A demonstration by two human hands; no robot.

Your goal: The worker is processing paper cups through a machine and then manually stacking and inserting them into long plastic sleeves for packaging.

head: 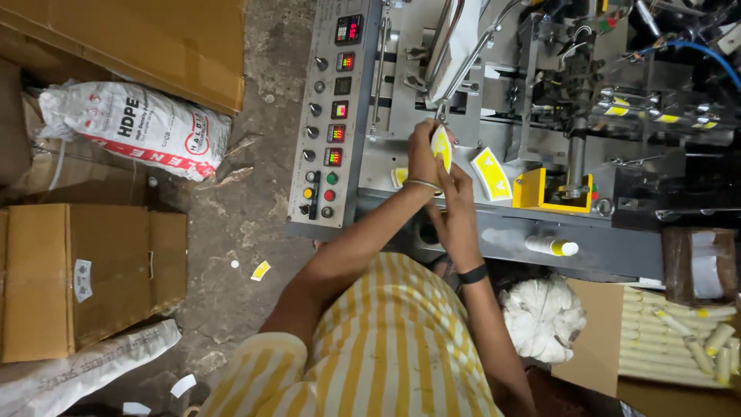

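Both hands raised at the grey packing machine (401, 116): left hand (423, 154) and right hand (457, 193) pinching one yellow-and-white label sheet (441, 147) between them. One more yellow label (491, 173) lying beside, one on the floor (261, 270). One white printed sack (135, 127), perhaps two cardboard boxes at left.

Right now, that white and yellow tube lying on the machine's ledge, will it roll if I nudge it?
Probably. The tube is round and lies on its side on the narrow grey ledge, so a nudge could roll it off. It looks small and likely light.
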